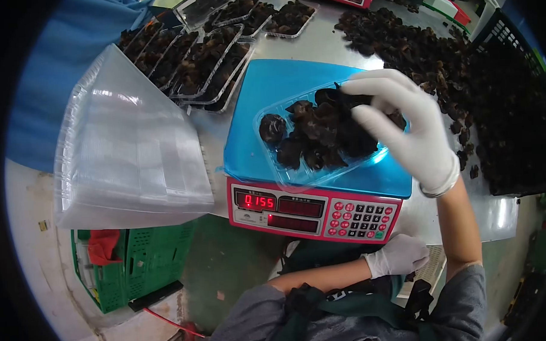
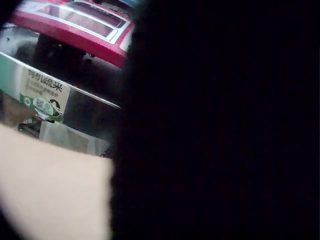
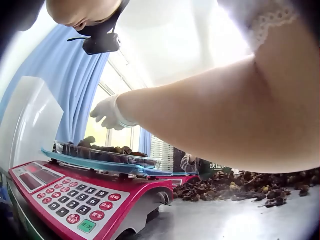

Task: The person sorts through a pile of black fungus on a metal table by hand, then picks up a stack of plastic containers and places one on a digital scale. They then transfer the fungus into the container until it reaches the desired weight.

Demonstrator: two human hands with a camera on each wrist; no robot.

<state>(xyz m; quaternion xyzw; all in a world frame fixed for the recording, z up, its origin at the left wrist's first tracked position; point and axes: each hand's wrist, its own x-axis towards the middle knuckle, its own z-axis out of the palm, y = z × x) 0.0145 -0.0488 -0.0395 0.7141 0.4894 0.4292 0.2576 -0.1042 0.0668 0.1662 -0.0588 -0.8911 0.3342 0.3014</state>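
Note:
My white-gloved right hand hovers over a clear plastic tray of dark wood ear mushrooms. Its fingers are bent and spread from the thumb; in the right wrist view, this hand hangs above the heap with nothing visible in it. The tray sits at a slant on the blue platform of a red scale, whose red digits read 0.155. Below the scale's front, my gloved left hand lies near my body with fingers loosely curled, holding nothing visible. The left wrist view is mostly blocked by black.
A stack of empty clear trays leans left of the scale. Filled trays stand behind it. Loose mushrooms spread across the metal table at right, beside a black crate. A green crate stands below at left.

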